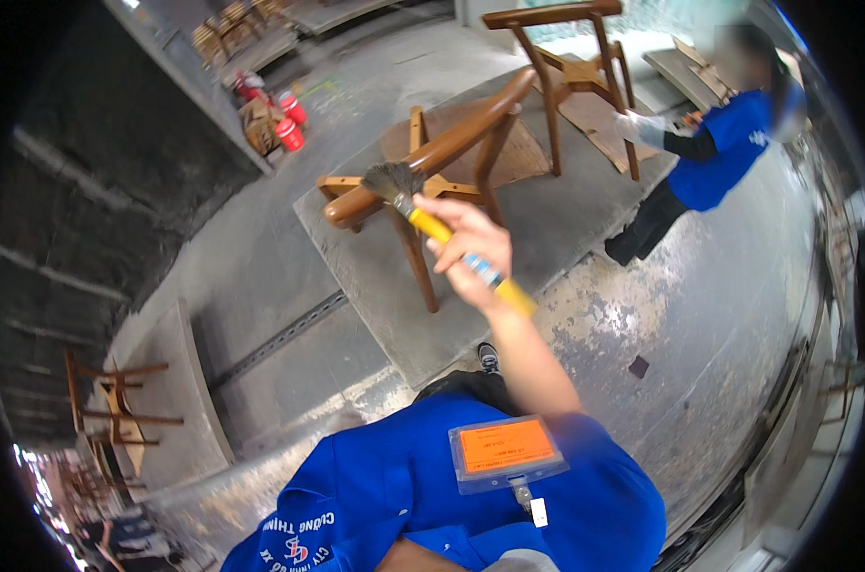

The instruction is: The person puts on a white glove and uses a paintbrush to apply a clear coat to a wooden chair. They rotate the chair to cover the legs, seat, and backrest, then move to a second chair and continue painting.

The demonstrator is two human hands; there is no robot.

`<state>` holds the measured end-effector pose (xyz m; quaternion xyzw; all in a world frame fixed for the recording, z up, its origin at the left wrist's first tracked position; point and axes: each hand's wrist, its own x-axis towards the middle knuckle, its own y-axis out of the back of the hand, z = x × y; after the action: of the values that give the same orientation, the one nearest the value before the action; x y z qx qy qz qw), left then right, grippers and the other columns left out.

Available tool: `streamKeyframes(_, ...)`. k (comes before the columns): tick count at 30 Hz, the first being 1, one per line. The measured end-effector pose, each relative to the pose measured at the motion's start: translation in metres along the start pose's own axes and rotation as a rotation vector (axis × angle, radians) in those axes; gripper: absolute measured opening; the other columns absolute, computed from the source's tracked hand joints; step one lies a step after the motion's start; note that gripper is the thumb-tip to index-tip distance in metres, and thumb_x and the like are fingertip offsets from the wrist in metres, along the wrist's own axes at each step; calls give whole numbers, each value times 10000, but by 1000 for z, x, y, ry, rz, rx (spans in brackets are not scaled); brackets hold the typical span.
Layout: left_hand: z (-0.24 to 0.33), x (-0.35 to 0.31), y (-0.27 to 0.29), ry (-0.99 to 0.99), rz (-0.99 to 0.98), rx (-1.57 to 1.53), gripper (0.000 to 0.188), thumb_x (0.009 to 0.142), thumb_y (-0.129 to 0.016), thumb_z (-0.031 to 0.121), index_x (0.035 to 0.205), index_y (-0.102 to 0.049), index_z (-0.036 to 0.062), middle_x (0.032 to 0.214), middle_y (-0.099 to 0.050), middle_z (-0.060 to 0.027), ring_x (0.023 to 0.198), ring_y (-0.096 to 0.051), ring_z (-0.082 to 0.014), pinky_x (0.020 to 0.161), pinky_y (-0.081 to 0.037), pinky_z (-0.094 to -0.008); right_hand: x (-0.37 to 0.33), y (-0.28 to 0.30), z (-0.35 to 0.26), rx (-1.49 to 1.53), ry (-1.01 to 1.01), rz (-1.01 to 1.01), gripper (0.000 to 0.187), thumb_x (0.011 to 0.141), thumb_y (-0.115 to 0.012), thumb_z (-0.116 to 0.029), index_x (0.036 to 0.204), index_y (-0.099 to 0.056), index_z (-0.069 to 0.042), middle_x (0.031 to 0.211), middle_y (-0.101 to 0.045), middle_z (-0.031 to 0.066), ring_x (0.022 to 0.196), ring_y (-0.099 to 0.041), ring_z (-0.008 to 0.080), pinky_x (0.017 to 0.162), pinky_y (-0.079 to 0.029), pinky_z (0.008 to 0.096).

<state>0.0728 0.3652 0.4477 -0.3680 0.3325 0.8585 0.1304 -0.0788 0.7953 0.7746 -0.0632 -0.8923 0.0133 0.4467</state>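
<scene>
My right hand [478, 253] is closed around the yellow handle of a paintbrush [430, 226]. Its dark, splayed bristles lie over the lower left end of the curved top rail of a brown wooden chair frame [461, 143]; whether they touch it I cannot tell. The chair frame has no seat on it and stands on a grey, flat platform [375, 272]. My left hand is out of view.
Across the platform, a person in a blue shirt [737, 143] has a gloved hand at a second wooden chair frame [575, 71]. Brown cardboard [599, 129] lies beneath it. Red containers [290, 133] stand at the far left. Another chair frame [118, 410] stands at lower left.
</scene>
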Motion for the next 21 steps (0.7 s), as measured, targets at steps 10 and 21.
streamKeyframes(10, 13, -29, -2, 94, -107, 153, 388, 969, -688, 243, 1251, -691, -24, 1143, -757, -157, 1071, -717, -244, 951, -551, -348, 53, 198, 124, 599, -127, 923, 279, 902, -640, 178, 834, -554, -79, 1442, -596, 231, 1364, -573, 350, 1132, -480, 506)
streamKeyframes(21, 101, -43, -42, 156, -45, 135, 441, 973, -669, 286, 1302, -685, -8, 1201, -751, -188, 1163, -713, -275, 1003, -542, -353, -29, 219, 216, 687, -738, 942, 300, 895, -649, 157, 824, -563, -121, 1363, -672, 120, 1150, -671, 280, 975, -550, 492)
